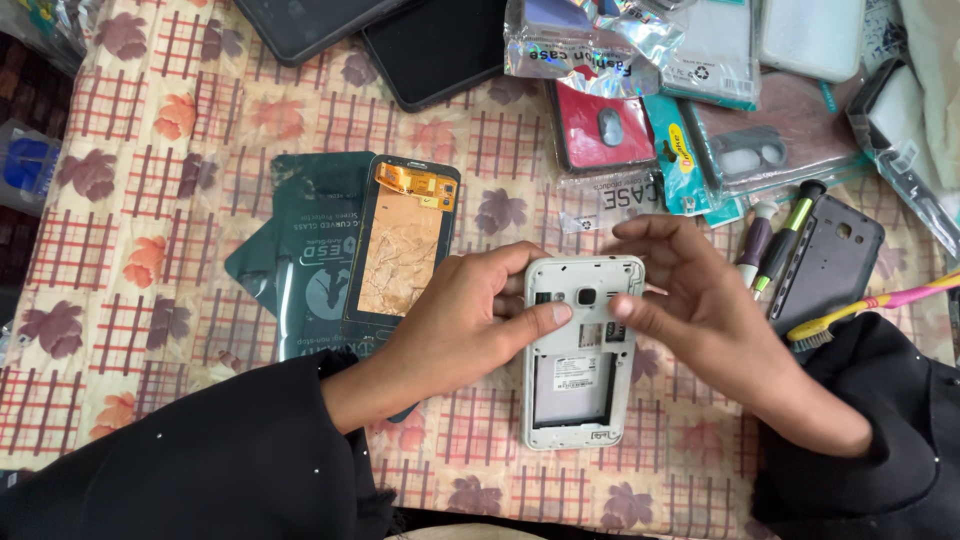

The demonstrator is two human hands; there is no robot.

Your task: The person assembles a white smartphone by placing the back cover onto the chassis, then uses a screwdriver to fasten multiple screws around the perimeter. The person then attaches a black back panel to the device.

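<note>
White plastic phone frame (580, 350), back cover off, sits between both hands: the left hand (455, 325) grips its edge, thumb across the top, while the right hand (690, 300) pinches near the camera. Steady, light pressure seems wise. A dark back cover (828, 262) lies beyond the right hand.

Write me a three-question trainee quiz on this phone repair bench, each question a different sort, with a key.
1. True or false: the white phone lies with its back cover off and its battery bay bare.
2. Multiple choice: what lies just left of the left hand?
A) a detached screen panel with an orange flex cable
B) a soldering iron
C) a roll of tape
3. Fill in: the dark back cover lies to the right of the right hand, beside two ____.

Key: 1 true; 2 A; 3 screwdrivers.
</note>
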